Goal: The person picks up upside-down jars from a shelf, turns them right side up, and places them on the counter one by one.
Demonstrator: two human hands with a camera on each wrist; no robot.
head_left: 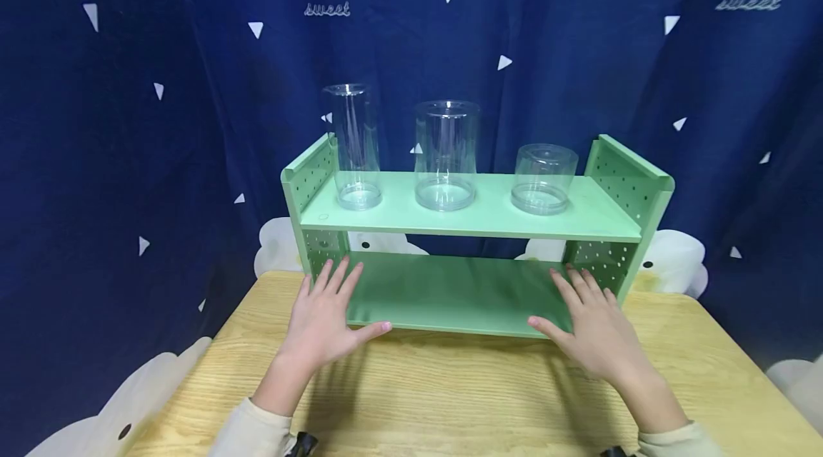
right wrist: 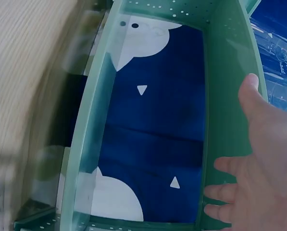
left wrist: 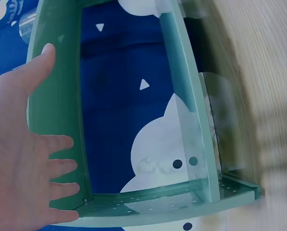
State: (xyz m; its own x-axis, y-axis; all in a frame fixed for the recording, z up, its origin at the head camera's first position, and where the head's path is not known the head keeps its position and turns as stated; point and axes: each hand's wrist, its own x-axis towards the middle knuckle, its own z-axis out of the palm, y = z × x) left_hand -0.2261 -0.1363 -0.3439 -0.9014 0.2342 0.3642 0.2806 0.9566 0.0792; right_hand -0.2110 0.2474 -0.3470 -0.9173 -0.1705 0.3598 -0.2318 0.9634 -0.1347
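L hand (head_left: 321, 320) and R hand (head_left: 599, 332) are both released, fingers spread, nothing grasped, near opposite ends of the green shelf (head_left: 450, 293); contact I cannot tell. The shelf stands on the wooden table (head_left: 463, 393), w/ three clear jars (head_left: 446, 157) upon its upper board (head_left: 398, 220), spaced apart, prob. so each is reachable w/o knocking its neighbour.
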